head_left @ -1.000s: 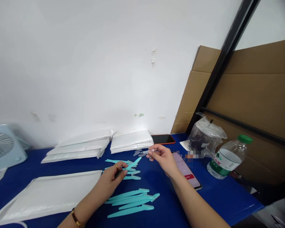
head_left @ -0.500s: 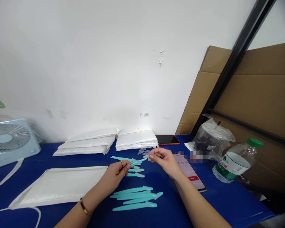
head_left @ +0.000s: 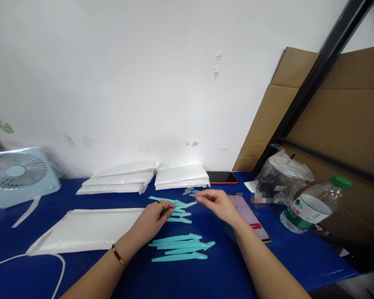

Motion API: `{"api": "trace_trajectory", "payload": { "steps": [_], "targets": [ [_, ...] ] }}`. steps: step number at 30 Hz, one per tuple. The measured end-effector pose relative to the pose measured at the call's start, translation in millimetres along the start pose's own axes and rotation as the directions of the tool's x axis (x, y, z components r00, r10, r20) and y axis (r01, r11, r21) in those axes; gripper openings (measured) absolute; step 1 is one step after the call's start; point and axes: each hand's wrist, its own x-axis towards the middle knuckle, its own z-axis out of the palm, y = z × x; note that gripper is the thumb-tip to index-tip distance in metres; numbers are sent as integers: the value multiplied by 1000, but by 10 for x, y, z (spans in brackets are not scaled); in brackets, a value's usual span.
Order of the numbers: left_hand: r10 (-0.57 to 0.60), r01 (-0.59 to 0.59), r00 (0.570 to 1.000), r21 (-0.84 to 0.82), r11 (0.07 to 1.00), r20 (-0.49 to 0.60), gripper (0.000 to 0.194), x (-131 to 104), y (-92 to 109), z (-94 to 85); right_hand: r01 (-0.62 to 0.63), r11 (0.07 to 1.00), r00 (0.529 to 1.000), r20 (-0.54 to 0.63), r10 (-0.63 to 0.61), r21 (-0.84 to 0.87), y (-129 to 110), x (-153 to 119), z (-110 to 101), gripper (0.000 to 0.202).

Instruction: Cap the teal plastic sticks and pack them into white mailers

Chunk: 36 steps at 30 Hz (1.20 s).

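Note:
In the head view my left hand [head_left: 157, 218] is over the far group of turquoise eyebrow razors [head_left: 182, 221], fingers closed on one eyebrow razor [head_left: 188, 205] whose blade end points right. To its right, my right hand [head_left: 216, 204] is pinched, its fingertips just off that razor's tip and by small clear plastic covers [head_left: 190, 191]. Whether something tiny is between those fingertips I cannot make out. Nearer me lies a second group of turquoise eyebrow razors [head_left: 180, 246], side by side with blade ends to the right.
White padded envelopes [head_left: 118, 180] and another white stack [head_left: 182, 175] stand along the wall. One large envelope [head_left: 90, 228] lies at left, near a fan [head_left: 18, 174] and white cable [head_left: 62, 270]. Phones [head_left: 222, 177], a lit phone [head_left: 247, 216], bagged cup [head_left: 280, 176] and bottle [head_left: 314, 205] are at right.
My left hand has lowered the eyebrow razor onto the far group. My right hand has come away from the razor's tip, still pinched. The whole view has shifted slightly.

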Motion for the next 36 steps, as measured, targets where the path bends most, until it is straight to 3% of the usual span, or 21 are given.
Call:
{"api": "trace_trajectory", "payload": {
  "steps": [2, 5, 8, 12, 15, 17, 20, 22, 24, 26, 28, 33, 36],
  "targets": [
    [17, -16, 1000, 113, 994, -10, 27, 11, -42, -3, 8, 964, 995, -98, -35, -267, 77, 23, -137, 19],
    [37, -27, 999, 261, 965, -34, 24, 6, -40, -15, 32, 855, 999, -22, -50, -518, 189, 48, -265, 21],
    [60, -71, 997, 238, 969, 53, 23, -39, 65, -33, 70, 786, 996, 83, -24, -614, 238, 59, -232, 21],
    [91, -147, 951, 174, 974, 294, 19, -106, 185, 8, 3, 646, 995, 68, 76, -764, 211, 78, -81, 14],
    [39, -110, 951, 218, 970, 307, 11, -119, 173, 82, -37, 528, 993, 28, 114, -849, 185, 86, 9, 15],
    [-2, -70, 955, 230, 971, 298, 11, -117, 145, 115, -26, 529, 994, 32, 100, -848, 181, 79, 38, 22],
    [-46, -10, 969, 224, 974, 241, 14, -110, 112, 118, 9, 726, 997, 60, 45, -688, 186, 54, 31, 27],
    [-76, 48, 978, 146, 988, 193, 17, -101, 98, 103, -18, 899, 999, 34, 37, -438, 178, 40, 8, 24],
    [-102, 105, 982, -12, 994, 162, 19, -85, 87, 89, -58, 990, 998, 0, 59, -125, 145, 32, -10, 18],
    [-110, 134, 984, -179, 975, 138, 19, -67, 78, 83, -65, 989, 998, -13, 67, 130, 88, 27, -15, 16],
    [-118, 150, 985, -295, 944, 124, 18, -53, 72, 82, -56, 958, 998, -1, 58, 280, 28, 23, -7, 19],
    [-125, 149, 989, -406, 902, 85, 18, -32, 41, 76, -141, 880, 990, 85, 114, 455, -16, 21, 10, 25],
    [-118, 131, 991, -418, 899, 57, 17, -22, 13, 66, -171, 849, 985, 60, 163, 500, 10, 23, -6, 25]
  ]
}}
